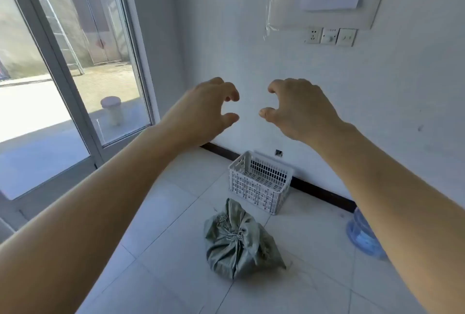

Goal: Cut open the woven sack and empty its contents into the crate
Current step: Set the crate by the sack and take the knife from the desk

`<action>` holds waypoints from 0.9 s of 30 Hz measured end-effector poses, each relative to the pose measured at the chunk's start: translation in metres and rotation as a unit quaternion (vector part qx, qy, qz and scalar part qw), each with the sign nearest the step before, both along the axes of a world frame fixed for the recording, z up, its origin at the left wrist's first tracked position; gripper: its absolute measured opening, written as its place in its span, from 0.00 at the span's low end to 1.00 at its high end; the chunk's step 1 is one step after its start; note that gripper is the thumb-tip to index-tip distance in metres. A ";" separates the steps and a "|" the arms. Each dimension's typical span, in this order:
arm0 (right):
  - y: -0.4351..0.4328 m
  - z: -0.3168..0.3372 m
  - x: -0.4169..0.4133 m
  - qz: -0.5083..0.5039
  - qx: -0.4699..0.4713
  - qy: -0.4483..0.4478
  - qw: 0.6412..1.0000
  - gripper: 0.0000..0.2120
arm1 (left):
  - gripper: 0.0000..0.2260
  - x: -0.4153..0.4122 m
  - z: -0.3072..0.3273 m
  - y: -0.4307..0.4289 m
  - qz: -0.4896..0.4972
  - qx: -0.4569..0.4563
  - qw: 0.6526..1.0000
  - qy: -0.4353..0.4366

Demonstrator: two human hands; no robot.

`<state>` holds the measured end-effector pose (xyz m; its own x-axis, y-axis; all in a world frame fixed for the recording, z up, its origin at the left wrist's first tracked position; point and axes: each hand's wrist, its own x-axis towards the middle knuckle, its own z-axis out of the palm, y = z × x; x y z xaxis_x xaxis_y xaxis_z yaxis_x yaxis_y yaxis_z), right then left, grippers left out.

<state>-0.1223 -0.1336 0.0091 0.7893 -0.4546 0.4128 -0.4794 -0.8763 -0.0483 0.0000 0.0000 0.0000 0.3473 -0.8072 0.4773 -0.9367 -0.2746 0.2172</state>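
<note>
A grey-green woven sack (239,243) lies on the white tiled floor, its neck tied shut with string. Just behind it, against the wall, stands a white slatted plastic crate (259,188) with nothing inside. My left hand (203,110) and my right hand (299,107) are held out in front of me at chest height, well above the sack and the crate. Both hands have curled, spread fingers and hold nothing. No cutting tool is in view.
A blue water jug (362,235) lies on the floor to the right, partly hidden by my right arm. A glass door (75,82) fills the left side. Sockets and a switch (329,36) sit on the white wall under a board.
</note>
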 end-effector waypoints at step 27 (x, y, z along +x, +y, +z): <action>-0.175 -0.134 0.148 -0.143 0.112 0.105 0.978 0.17 | 0.13 0.159 -0.117 -0.226 -0.130 0.151 0.974 0.104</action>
<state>0.0254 -0.3083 -0.1250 0.6736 -0.7294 0.1191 -0.7232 -0.6838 -0.0975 0.1593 -0.2256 -0.1170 0.1767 -0.9736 0.1448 -0.9275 -0.1154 0.3555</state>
